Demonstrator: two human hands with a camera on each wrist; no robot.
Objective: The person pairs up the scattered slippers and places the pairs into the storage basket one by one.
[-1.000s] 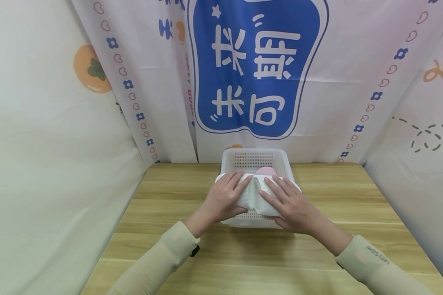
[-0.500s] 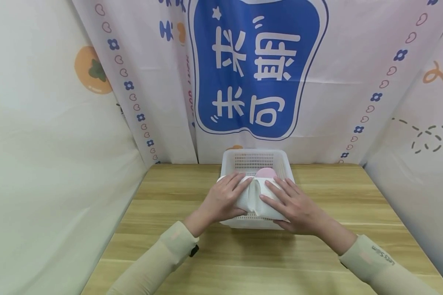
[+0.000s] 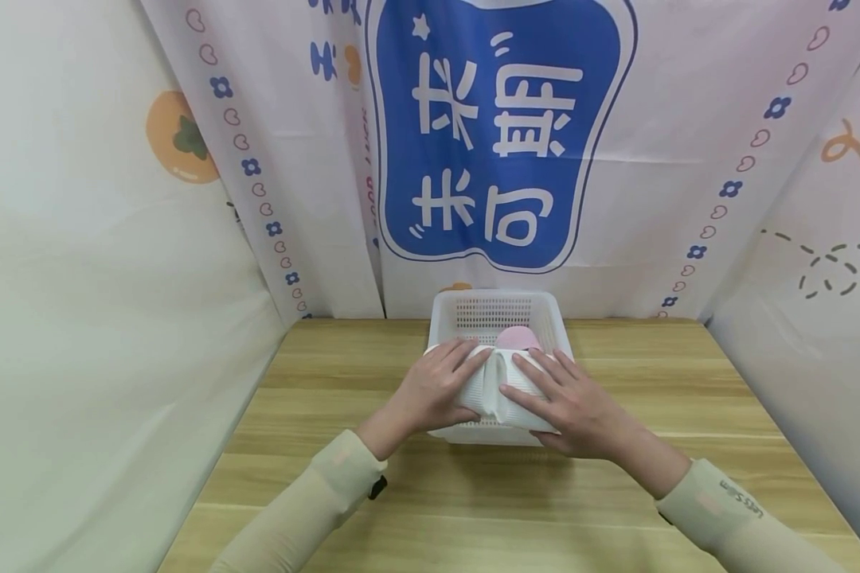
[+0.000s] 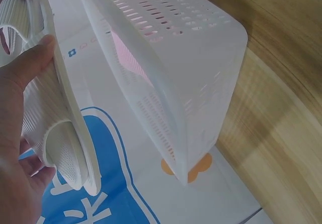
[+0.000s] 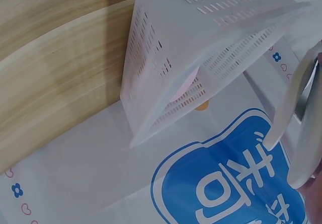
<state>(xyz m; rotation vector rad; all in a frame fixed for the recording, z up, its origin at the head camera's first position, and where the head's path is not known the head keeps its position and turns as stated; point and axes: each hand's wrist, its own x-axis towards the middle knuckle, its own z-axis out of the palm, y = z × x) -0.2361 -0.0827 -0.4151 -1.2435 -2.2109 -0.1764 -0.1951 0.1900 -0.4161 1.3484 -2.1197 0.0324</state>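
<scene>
Over the basket [image 3: 489,306], both slippers [image 3: 490,382] sit pressed sole to sole. The left hand [image 3: 433,386] and right hand [image 3: 569,398] clamp them from either side; keep them aligned, lowering beside the pink item [image 3: 517,337].

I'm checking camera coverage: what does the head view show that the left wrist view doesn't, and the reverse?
Only the head view shows both hands, left hand and right hand, pressing two white slippers together above the white basket, plus both sleeves. Only the left wrist view shows the slipper's ribbed sole and strap edge-on, and the basket's slotted side wall close up. Both show the wooden table, the blue banner and something pink in the basket.
</scene>
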